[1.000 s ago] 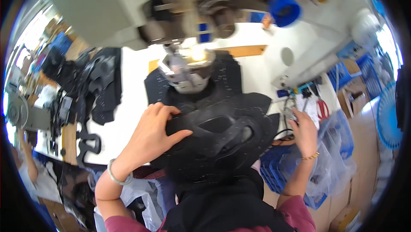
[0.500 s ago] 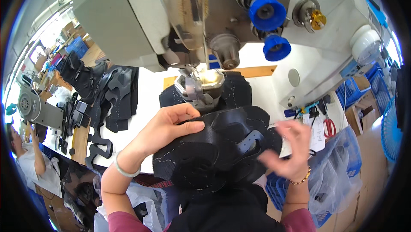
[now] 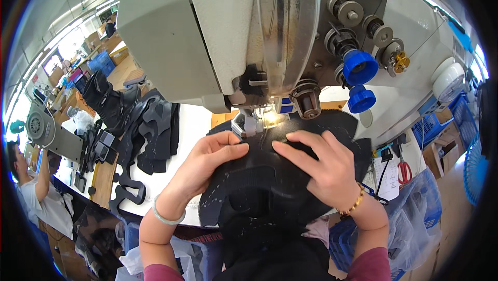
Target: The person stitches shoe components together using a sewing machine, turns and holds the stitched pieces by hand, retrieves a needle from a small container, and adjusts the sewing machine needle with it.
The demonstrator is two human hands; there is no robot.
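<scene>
A large black fabric piece (image 3: 259, 174) with light dashed marking lines lies under the sewing head, its far edge by the presser foot (image 3: 248, 125). My left hand (image 3: 210, 159) pinches it on the left, thumb against forefinger. Thumb and forefinger of my right hand (image 3: 329, 167) bear on the piece from the right, close to the lit needle area, and its other fingers are curled over the material. The nearer part of the piece drapes down toward me. What lies beneath it is hidden.
The sewing machine (image 3: 161, 37) looms over the work, with blue tension knobs (image 3: 360, 67). Black cut pieces (image 3: 155, 125) and a black boot-like item (image 3: 104, 97) are on the left. Red scissors (image 3: 404, 171) lie right. Another person (image 3: 49, 193) sits far left.
My right hand has come in from the right onto the fabric. The piece has been turned and moved up to the presser foot; the grey strap on it no longer shows. The view has shifted.
</scene>
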